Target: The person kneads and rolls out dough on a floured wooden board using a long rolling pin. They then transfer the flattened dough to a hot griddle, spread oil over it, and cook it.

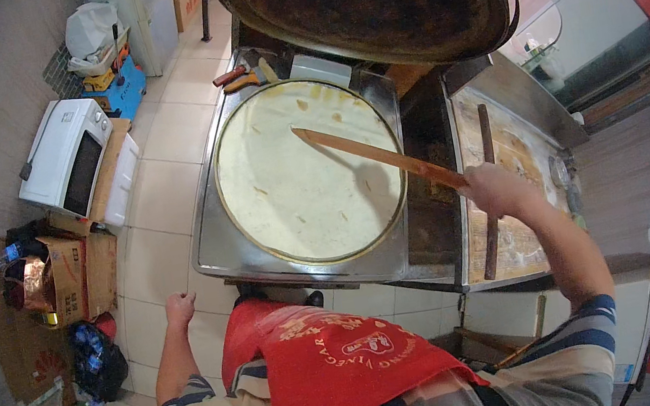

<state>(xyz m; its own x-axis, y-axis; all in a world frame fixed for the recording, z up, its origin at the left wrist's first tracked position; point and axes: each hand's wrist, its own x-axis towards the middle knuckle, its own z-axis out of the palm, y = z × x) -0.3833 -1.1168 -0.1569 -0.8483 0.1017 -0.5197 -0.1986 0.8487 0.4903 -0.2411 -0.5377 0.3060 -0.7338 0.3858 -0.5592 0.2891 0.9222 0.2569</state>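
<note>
My right hand (502, 190) is closed round the end of a long, flat wooden spatula (368, 155) with a pointed tip. The spatula reaches leftward over a large, pale round flatbread (297, 190), casting a shadow on it. That flatbread fills the round griddle (249, 242) nearly to its rim and has a few brownish marks. Whether the tip touches the dough I cannot tell. Off to the left, my left hand (180, 308) hangs low beside the griddle stand with its fingers curled in; nothing shows in it.
Behind the griddle a heavy round lid (369, 0) stands raised. Orange- and red-handled tools (241, 82) lie at the back left corner. To the right, a rolling pin (490, 215) rests on a floury wooden board (527, 235). A microwave (66, 155) and cardboard boxes (85, 271) line the left wall.
</note>
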